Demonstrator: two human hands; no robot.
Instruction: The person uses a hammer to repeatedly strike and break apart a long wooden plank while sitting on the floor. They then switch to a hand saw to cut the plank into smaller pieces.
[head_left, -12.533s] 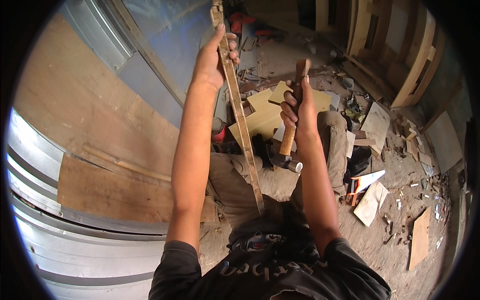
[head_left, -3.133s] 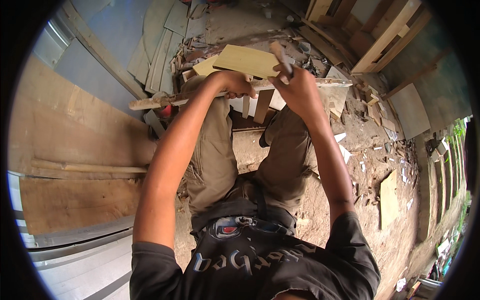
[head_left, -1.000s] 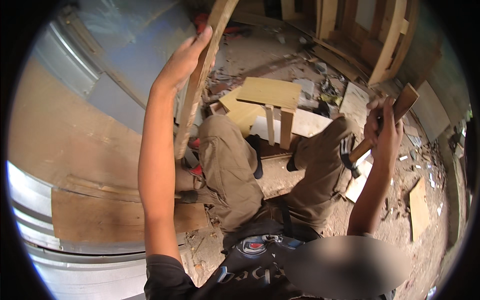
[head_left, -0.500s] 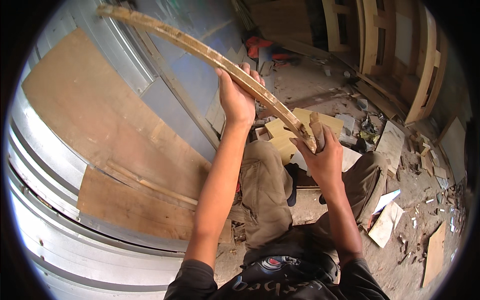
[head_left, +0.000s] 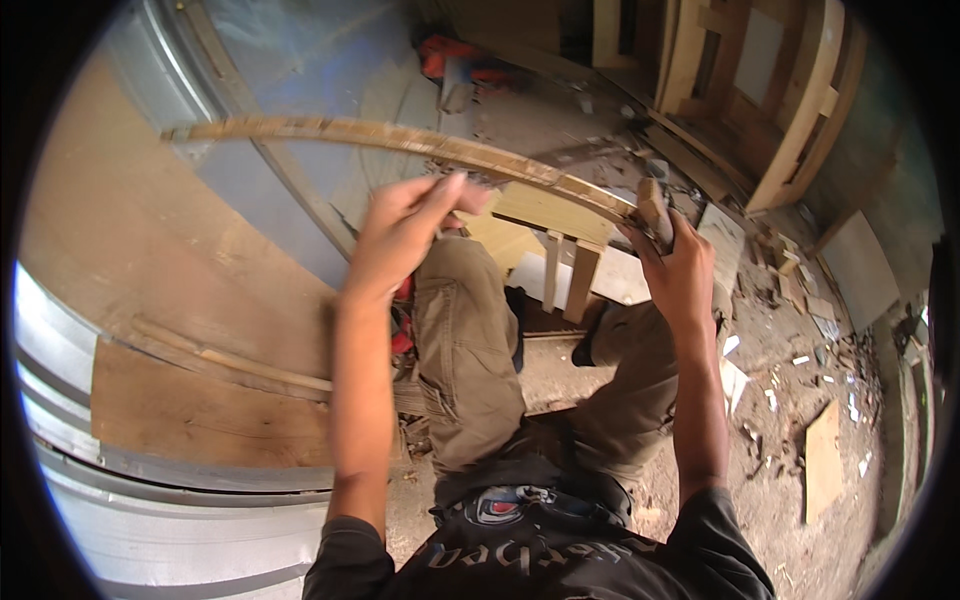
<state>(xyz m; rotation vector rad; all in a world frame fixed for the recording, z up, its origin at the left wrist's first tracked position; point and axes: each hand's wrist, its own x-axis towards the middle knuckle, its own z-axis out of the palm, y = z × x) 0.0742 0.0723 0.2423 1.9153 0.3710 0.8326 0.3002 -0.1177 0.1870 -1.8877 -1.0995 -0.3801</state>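
Note:
A long, thin wooden strip (head_left: 380, 138), slightly bowed, stretches across in front of me, its far left end blurred by motion. My right hand (head_left: 682, 270) is closed at the strip's right end. A short brown piece of wood (head_left: 655, 212) sticks up from the same hand, beside that end. My left hand (head_left: 408, 225) is just below the middle of the strip, with a small gap showing between them. Its thumb points toward the strip; the other fingers are smeared, so their grip is unclear. Beyond my knees stands a small light-wood piece with upright legs (head_left: 583, 280).
Brown boards (head_left: 190, 410) and corrugated metal sheets (head_left: 200, 540) lie at the left. Wooden frames (head_left: 800, 120) lean at the back right. Wood scraps and white chips litter the floor, with a loose plywood piece (head_left: 823, 462) at the right. A red item (head_left: 440, 58) lies farther back.
The strip has swung from a steep slant to nearly level. My left hand has come off it, moving down and left. My right hand has risen slightly, still holding its end. The view has shifted right.

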